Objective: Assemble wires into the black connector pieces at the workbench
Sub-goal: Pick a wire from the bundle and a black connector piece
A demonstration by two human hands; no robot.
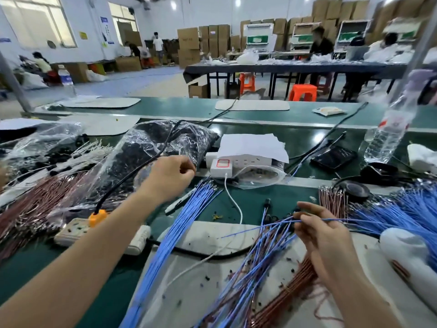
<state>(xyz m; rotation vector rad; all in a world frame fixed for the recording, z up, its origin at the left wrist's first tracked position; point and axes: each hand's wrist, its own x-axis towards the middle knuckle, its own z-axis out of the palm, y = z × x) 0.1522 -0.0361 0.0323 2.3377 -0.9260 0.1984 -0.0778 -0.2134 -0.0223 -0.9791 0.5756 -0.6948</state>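
Right hand point(324, 235) is pinching one blue wire point(248, 230) just above the mixed wire bundle point(250, 275) on the bench. Left hand point(169, 177) is curling its fingers at the edge of the bag of black connector pieces point(151, 147). I'm unable to tell if it's gripping anything.

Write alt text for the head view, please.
The right hand pinches a blue wire over a pile of wires on the bench; the left hand, fingers curled, is at the bag of black connectors.
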